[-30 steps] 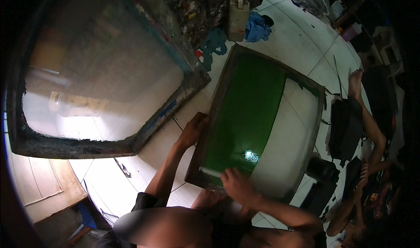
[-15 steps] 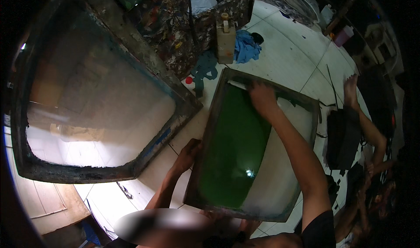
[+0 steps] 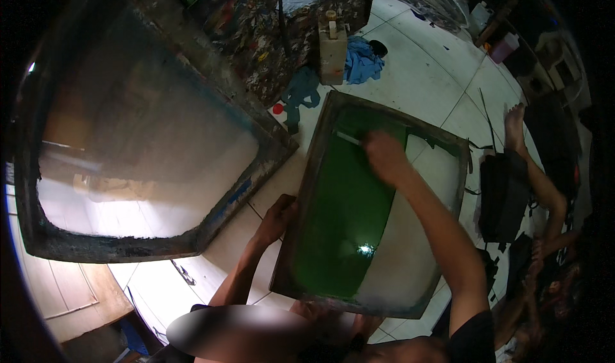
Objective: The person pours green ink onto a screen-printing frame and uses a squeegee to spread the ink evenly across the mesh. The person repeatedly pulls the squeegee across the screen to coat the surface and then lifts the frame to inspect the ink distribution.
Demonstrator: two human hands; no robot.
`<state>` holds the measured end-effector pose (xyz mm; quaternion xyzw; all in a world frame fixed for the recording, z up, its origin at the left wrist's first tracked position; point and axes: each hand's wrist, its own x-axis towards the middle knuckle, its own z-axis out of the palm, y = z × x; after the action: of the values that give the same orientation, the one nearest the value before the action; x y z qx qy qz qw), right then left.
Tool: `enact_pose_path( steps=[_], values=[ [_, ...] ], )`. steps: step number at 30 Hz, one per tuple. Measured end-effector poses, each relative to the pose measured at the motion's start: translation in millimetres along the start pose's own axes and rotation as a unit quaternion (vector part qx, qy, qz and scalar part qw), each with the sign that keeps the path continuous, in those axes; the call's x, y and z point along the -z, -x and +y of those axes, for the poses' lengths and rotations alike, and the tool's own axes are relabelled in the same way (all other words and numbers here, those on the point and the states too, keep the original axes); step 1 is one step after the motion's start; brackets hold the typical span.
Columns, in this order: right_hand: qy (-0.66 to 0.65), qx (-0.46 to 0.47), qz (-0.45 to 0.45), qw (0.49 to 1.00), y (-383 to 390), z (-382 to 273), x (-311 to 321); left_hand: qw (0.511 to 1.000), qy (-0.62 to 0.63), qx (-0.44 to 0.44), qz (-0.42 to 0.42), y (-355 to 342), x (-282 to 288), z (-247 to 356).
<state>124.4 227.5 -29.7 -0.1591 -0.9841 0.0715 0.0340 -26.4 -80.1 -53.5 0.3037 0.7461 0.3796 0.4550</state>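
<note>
Nearest the body, the small framed screen (image 3: 399, 251) lies on the tiled floor (image 3: 435, 84), its long axis running away from the person and leaning right at the far end. Green coating (image 3: 336, 219) covers the screen's left part; the right part is pale and bare. The left hand (image 3: 278, 217) is at the middle of the screen's left side, fingers bent at the frame's edge; whether they grip it I cannot tell. The right hand (image 3: 386, 158) is over the screen's far half, fingers curled around one end of a pale strip (image 3: 349, 138). That strip points left from the hand, across the screen's long axis, on the green; the right hand is much the nearer to it. Left of the screen stands a larger framed screen (image 3: 118, 249); to its right are black pieces (image 3: 501, 193) and, past them, another person's leg (image 3: 543, 182). Beyond its far edge are a dark teal cloth (image 3: 302, 89), a jug (image 3: 332, 55) and a blue cloth (image 3: 362, 63).
</note>
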Motion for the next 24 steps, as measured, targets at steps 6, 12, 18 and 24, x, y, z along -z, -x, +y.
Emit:
enact_pose_path(
  steps=[6,12,18,24],
  values=[
    [-0.125,-0.077,-0.081,0.986,106,-135,-14,0.999,0.029,-0.021,0.006,0,-5,-3],
    [-0.065,0.073,-0.062,0.993,203,-238,-1,0.999,0.028,-0.01,0.018,4,-8,-1],
    [-0.214,0.239,-0.238,0.917,203,-217,18,0.994,-0.066,-0.003,0.085,4,-13,0],
    [-0.4,-0.087,-0.314,0.856,146,-39,62,0.994,-0.062,0.031,0.084,-6,-5,3]
  ],
)
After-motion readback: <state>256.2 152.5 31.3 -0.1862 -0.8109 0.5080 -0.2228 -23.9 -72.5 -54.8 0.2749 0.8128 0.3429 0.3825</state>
